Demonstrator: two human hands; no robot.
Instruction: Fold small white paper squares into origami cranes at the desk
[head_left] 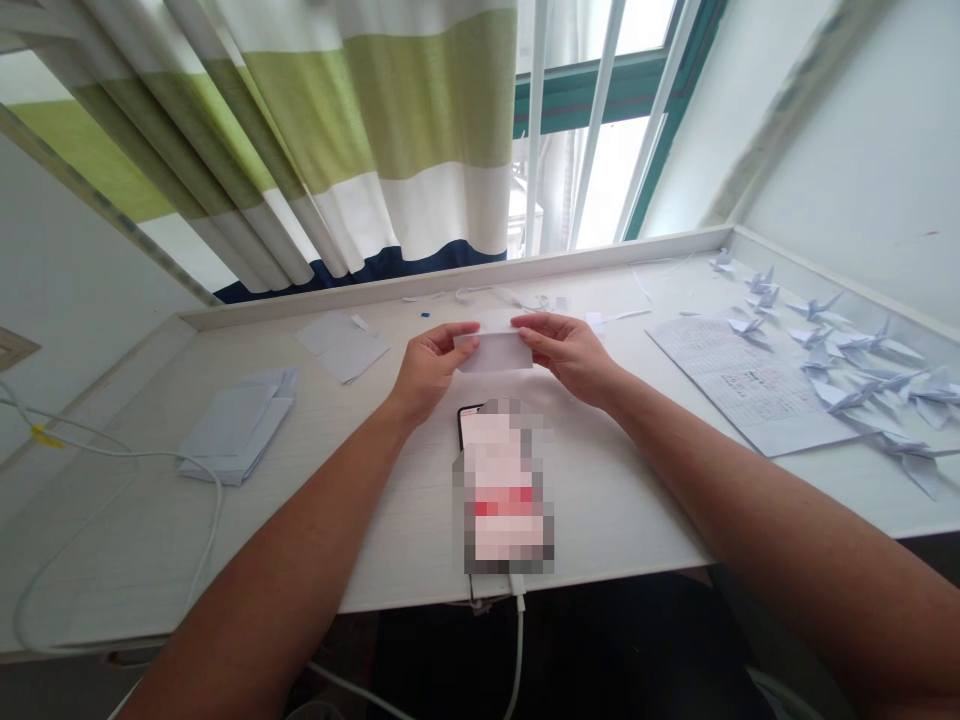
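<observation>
Between my two hands a small white sheet of paper (493, 352) is held up above the desk, with a crease or folded edge running across it. My left hand (429, 368) pinches its left side between thumb and fingers. On the right side, my right hand (574, 355) grips it the same way, thumb in front and fingers behind. Just below the paper, nearer to me, lies a phone (501, 490) with its screen blurred out and a white cable (519, 630) plugged into its near end.
Several folded paper cranes (847, 345) and a printed sheet (750, 385) lie at the right. Left are a stack of white paper (238, 425), loose sheets (345, 345) and a looping white cable (217, 500). Paper scraps (595, 319) lie near the back ledge, below a striped curtain (420, 100).
</observation>
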